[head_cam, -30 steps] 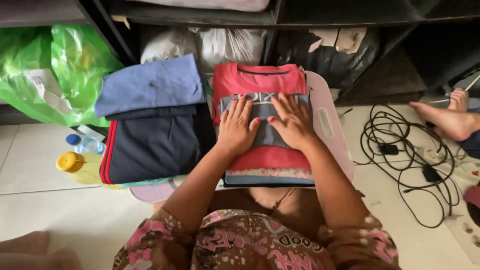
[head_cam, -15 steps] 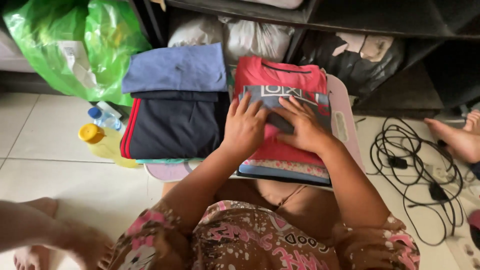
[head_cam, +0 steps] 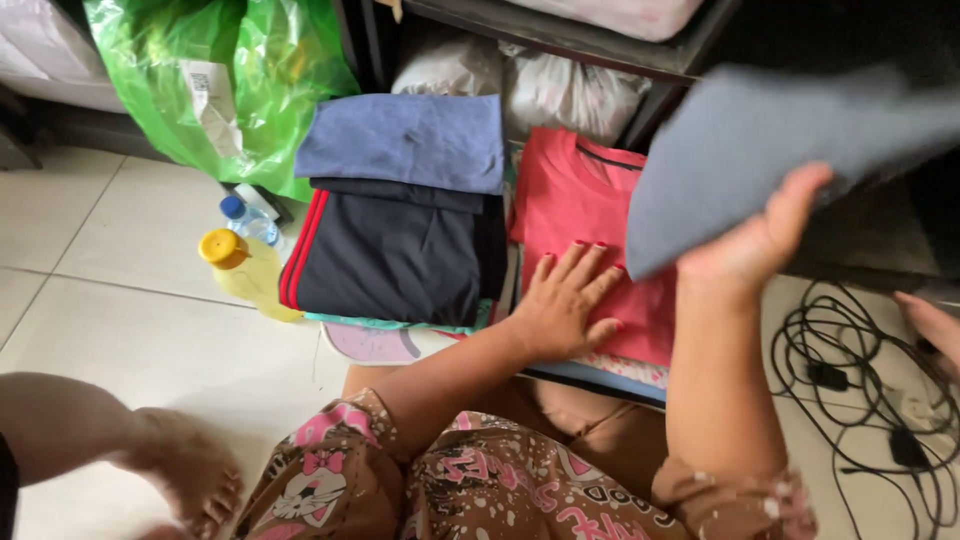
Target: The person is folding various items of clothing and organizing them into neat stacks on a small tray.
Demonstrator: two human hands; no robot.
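My right hand grips a folded grey garment and holds it up in the air at the right, above the pile. My left hand lies flat with fingers spread on a folded red shirt, the top of a stack of folded clothes that rests on a pale pink board. Beside it to the left stands a second stack: a blue folded piece over a dark navy garment with red stripes.
A green plastic bag lies at the back left, with a yellow-capped bottle and a small water bottle near it. Black cables coil on the tiles at right. Another person's foot is at the lower left; dark shelves stand behind.
My right hand has taken the grey garment off the red shirt and lifted it up to the right. My left hand stayed pressed on the stack. The view swung left.
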